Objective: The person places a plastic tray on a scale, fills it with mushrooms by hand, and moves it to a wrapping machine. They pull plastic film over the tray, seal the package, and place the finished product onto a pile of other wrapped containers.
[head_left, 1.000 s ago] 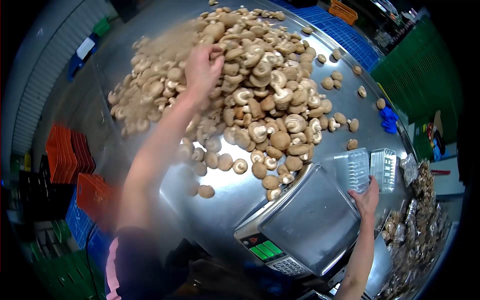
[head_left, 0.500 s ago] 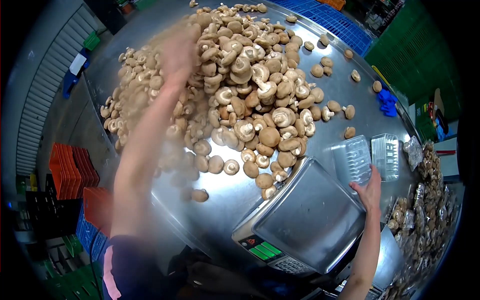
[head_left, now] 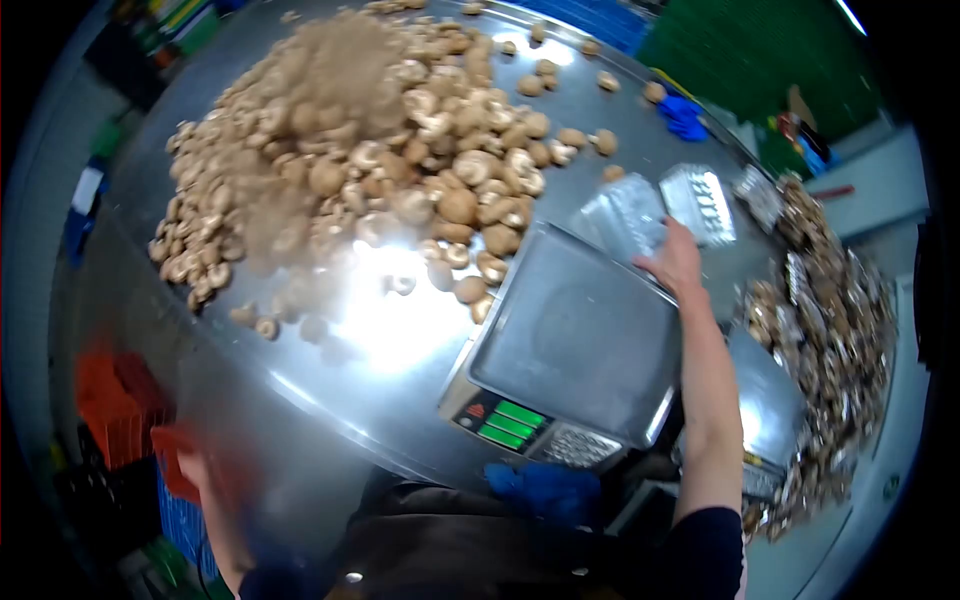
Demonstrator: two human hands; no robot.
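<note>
My right hand (head_left: 676,258) grips the near edge of a clear plastic tray (head_left: 622,215), just beyond the scale's far right corner. A stack of similar clear trays (head_left: 699,204) stands right beside it. Down at the lower left, my left hand (head_left: 196,470) overlaps a red crate (head_left: 172,462) off the table's edge; motion blur hides its fingers and whether it touches the crate. A large heap of shiitake mushrooms (head_left: 458,206) covers the table's far left part. The scale (head_left: 575,310) has a bare metal plate and green displays.
The steel table (head_left: 330,390) has a curved near edge. Many packed mushroom trays (head_left: 830,350) are piled at the right. A blue glove (head_left: 683,117) lies near the far edge. More red crates (head_left: 120,410) and a blue crate (head_left: 182,525) stand at lower left.
My left hand has left the mushroom heap and swung down to the red crate. The view has turned and shifted; my right hand stays on the clear tray.
</note>
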